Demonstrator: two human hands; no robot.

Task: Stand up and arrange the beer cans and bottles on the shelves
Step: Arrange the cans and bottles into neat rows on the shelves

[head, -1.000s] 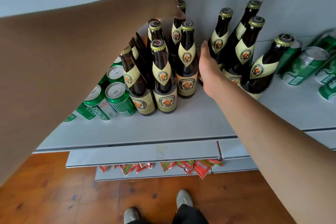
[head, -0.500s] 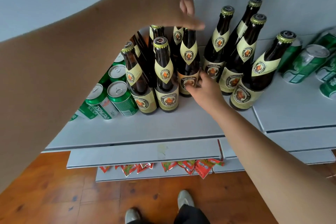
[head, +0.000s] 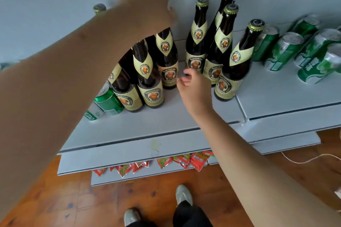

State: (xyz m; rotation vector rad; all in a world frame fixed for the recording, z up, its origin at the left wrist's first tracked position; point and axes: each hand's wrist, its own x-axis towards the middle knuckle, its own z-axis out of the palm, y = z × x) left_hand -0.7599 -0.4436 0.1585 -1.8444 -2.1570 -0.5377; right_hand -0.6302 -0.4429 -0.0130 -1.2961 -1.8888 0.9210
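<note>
Two groups of upright brown beer bottles with cream labels stand on the white shelf (head: 184, 116). The left group's front bottle (head: 150, 86) stands next to another bottle (head: 168, 68); the right group's front bottle (head: 236, 72) is nearest the cans. My left hand (head: 153, 0) hovers above the left group with fingers spread, holding nothing. My right hand (head: 193, 88) sits low in the gap between the groups, fingers loosely curled, close to the bottle bases and gripping none. My left forearm hides most of the left group and the upright green cans (head: 108, 101).
Several green cans (head: 284, 51) lie tilted at the right of the shelf. Lower shelves jut out below, with red snack packets (head: 184, 160) on one. My shoes (head: 182, 193) stand on the wooden floor. A thin cord (head: 304, 160) trails at right.
My left hand has lifted off the bottle tops and opened. My right hand has drawn slightly back from the base of the left group's bottle into the gap.
</note>
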